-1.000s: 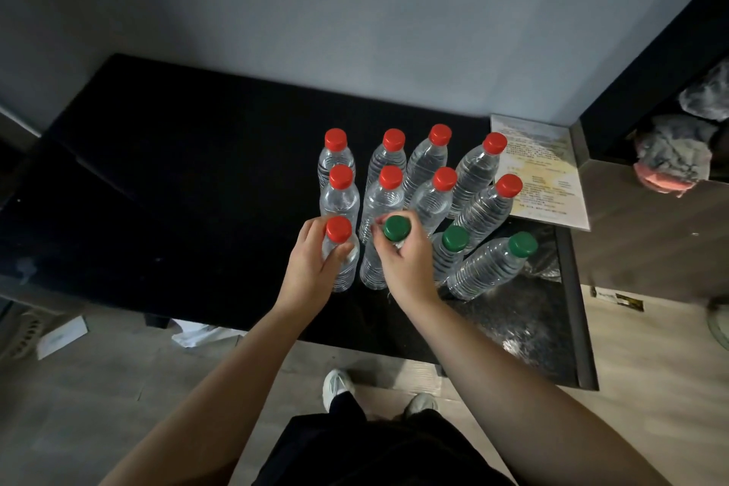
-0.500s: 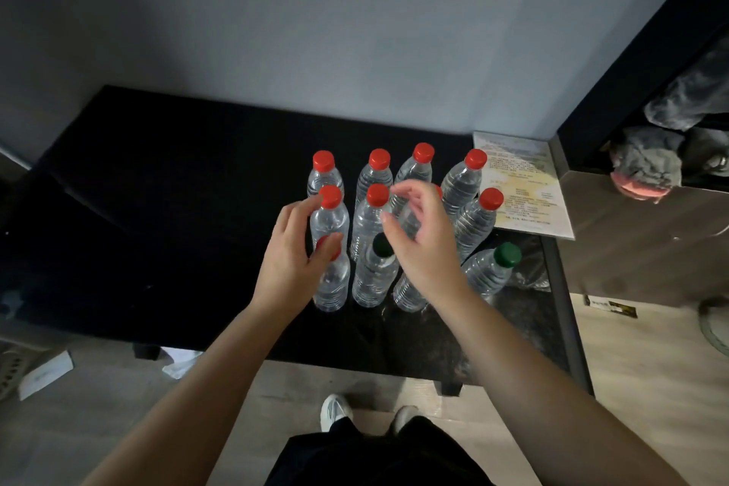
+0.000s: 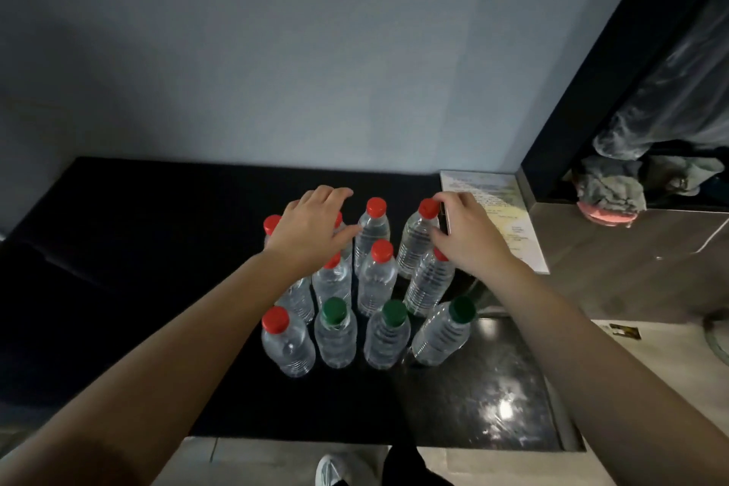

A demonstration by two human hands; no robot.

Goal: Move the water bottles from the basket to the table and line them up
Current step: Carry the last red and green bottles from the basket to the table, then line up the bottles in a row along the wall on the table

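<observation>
Counting 12 bottles [image 3: 376,280] upright on the black tabletop [image 3: 157,249], mid-frame, in three rows of four, packed close. Nearest row, left to right: one red cap, then three green. Red caps on the middle and far rows wherever visible; a couple hidden under arm and hand.

Left hand [image 3: 311,227] over the far row, palm down above the second bottle from the left, hiding most of its cap. Fingers [image 3: 331,193] loosely straight, pointing up-frame, thumb stretched right toward the third bottle. Holding nothing as far as visible.

Right hand [image 3: 469,233] at the far-right bottle [image 3: 414,249]: fingers [image 3: 453,199] curled against its red cap, thumb pressed on its shoulder, gripping it.

Printed sheet [image 3: 509,217] flat at the tabletop's right end, partly under the right hand in frame. Grey wall [image 3: 315,51] up-frame. Bundled cloth [image 3: 611,185] at the right edge. White shoe [image 3: 327,471] at the bottom edge.
</observation>
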